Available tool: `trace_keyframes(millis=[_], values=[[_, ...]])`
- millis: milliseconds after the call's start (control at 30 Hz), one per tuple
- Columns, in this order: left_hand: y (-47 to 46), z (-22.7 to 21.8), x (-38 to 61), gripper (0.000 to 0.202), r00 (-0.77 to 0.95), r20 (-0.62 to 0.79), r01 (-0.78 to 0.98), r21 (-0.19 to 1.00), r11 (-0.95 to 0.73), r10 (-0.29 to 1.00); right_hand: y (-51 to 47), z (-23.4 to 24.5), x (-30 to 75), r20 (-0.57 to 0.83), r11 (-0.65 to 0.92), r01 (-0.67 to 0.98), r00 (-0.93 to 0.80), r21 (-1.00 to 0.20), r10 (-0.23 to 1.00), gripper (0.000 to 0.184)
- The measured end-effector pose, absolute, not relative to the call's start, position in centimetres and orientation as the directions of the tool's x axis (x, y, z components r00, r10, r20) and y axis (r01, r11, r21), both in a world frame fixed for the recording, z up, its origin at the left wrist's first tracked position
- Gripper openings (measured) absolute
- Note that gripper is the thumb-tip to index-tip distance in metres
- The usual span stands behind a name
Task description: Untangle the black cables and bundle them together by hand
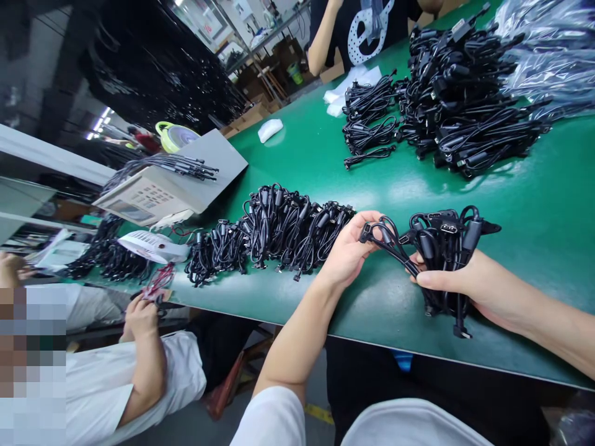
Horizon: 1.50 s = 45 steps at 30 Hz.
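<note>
Holding a thick bundle of black cables (449, 238) over the front part of the green worktop (302, 164), clamped in the right grip (458, 282) with the thumb pressed across the cords. Pinching a looped black cable (393, 244) in the left grip (348, 248) — closed on the coil near its connector, just left of the bundle, and linked by its cords to the right thumb. Showing blocky plugs among the bundle's upper loops, and one more dangling below.

Working beside a long row of cable bundles (279, 229), spread leftward from just behind the left grip. Facing a large cable heap (465, 99) farther back on the right, with smaller bundles (369, 114) beside it and clear plastic bags (553, 56) behind. Sharing the worktop with a small white packet (270, 129), a grey machine (186, 176) draped with cables — and, at far left, a seated co-worker in a white shirt (162, 371), handling red and black wires (160, 279).
</note>
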State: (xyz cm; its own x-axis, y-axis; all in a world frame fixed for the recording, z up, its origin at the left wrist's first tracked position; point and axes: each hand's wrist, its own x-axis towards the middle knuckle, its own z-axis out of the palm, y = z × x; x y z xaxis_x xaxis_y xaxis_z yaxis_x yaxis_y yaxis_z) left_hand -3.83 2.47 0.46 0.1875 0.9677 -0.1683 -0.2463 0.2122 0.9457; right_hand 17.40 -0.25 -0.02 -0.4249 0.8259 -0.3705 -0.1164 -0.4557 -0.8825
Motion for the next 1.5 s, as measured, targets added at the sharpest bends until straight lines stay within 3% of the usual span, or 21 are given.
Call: trace_keyframes(millis=[333,533,767,1000,1133,1300,1500], values=[[2.4,0.5,-4.1,0.026,0.222,-0.104,-0.295,0.941,0.168,0.970,-0.4,0.7,17.3,-0.405,-0.464,-0.067,-0.389,-0.883,0.827,0.030],[2.2,0.8,-4.6,0.055,0.304,-0.060,-0.261,0.955,0.144,0.951,-0.4,-0.2,17.3,-0.386,-0.441,-0.081,-0.362,-0.894,0.848,0.030],[2.3,-0.3,-4.0,0.044,0.222,-0.101,-0.190,0.971,0.144,0.970,0.1,-0.8,17.2,-0.370,-0.459,-0.157,-0.394,-0.875,0.841,0.033],[2.1,-1.0,-3.4,0.054,0.136,0.129,0.045,0.990,-0.136,0.982,0.2,-1.3,16.0,-0.345,-0.429,-0.279,-0.304,-0.859,0.888,0.033],[1.8,-1.3,-2.7,0.059,0.217,0.153,0.082,0.981,-0.174,0.964,0.5,-1.5,15.8,-0.316,-0.402,-0.350,-0.279,-0.846,0.907,0.029],[1.6,-1.9,-2.4,0.071,0.276,0.063,-0.012,0.998,-0.062,0.959,1.2,-1.2,16.3,-0.351,-0.461,-0.427,-0.314,-0.778,0.882,0.024],[0.9,-1.0,-2.6,0.044,0.585,-0.231,0.031,0.964,0.263,0.777,1.8,0.0,17.4,-0.299,-0.364,-0.486,-0.209,-0.794,0.931,0.022]])
